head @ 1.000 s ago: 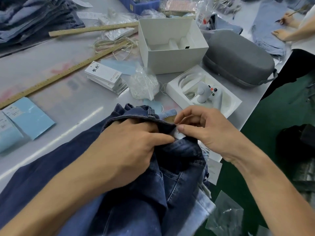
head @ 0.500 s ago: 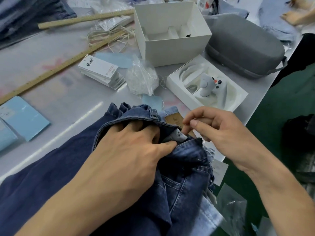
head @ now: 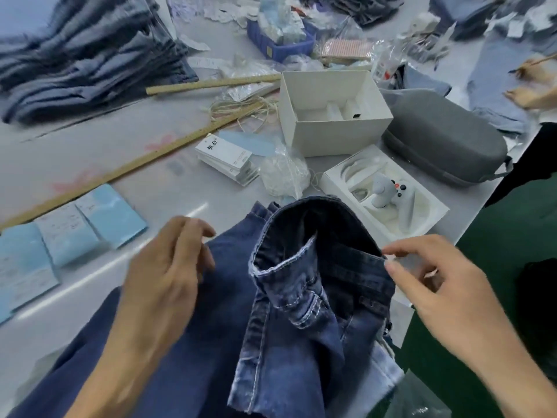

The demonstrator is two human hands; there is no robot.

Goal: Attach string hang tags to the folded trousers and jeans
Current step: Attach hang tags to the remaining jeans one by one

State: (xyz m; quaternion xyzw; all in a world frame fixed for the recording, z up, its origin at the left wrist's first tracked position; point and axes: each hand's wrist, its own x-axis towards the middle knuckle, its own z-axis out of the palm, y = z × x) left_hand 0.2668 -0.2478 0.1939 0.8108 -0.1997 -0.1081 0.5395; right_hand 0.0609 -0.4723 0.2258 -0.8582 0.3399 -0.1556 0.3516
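Dark blue jeans [head: 301, 312] lie at the near table edge, their waistband turned up and gaping open. My left hand [head: 168, 276] hovers over the left leg with fingers loosely curled, holding nothing. My right hand [head: 434, 285] is at the waistband's right edge, where thumb and index fingertip pinch the denim. A stack of white hang tags [head: 224, 156] lies farther back, with a bundle of pale strings [head: 241, 108] behind it. I see no tag on the jeans.
Behind the jeans are a crumpled plastic bag [head: 283, 175], an open white box [head: 331, 116], a white tray with a controller [head: 385, 191] and a grey case [head: 443, 143]. Blue cards [head: 111, 215] and a long wooden ruler [head: 135, 164] lie at the left. Stacked jeans [head: 90, 55] fill the far left. The table ends at the right.
Both hands have pulled apart from the waistband's middle. My left hand let go and moved left. The waistband now stands open, and the view has tilted upward.
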